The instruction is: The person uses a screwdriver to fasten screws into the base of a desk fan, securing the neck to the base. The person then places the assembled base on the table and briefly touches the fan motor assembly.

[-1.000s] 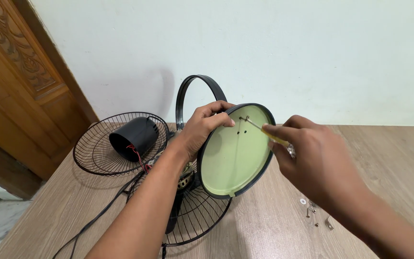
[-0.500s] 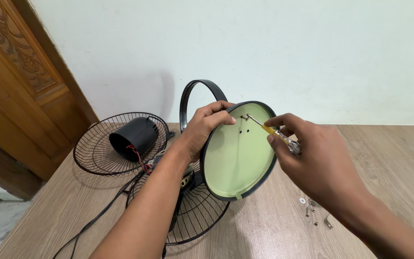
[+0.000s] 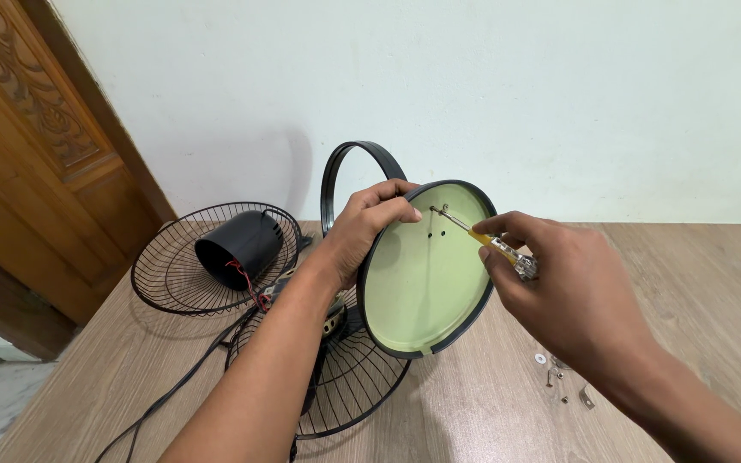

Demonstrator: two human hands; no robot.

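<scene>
A round pale-green disc with a black rim (image 3: 426,274) is held tilted up above the wooden surface (image 3: 490,403), right around the middle of the view. Its rim is gripped at about 11 o'clock by the left hand (image 3: 369,225), fingers curled and pressed over the edge. A small screwdriver with a yellow handle (image 3: 484,239) is pinched in the right hand (image 3: 559,291) between thumb and fingers, and its tip is set against a screw near the top of the disc, close to a couple of small holes.

Under the disc, at roughly 7 o'clock, a black wire fan grille (image 3: 345,377) is laid flat. A second grille (image 3: 177,266) with a black motor housing (image 3: 240,244) sitting in it is seen at 9 o'clock, red wires trailing out. A black ring (image 3: 362,159) is stood up behind the left hand. A few loose screws and washers (image 3: 559,377) are scattered at 4 o'clock. A carved wooden door (image 3: 36,154) is seen at 10 o'clock.
</scene>
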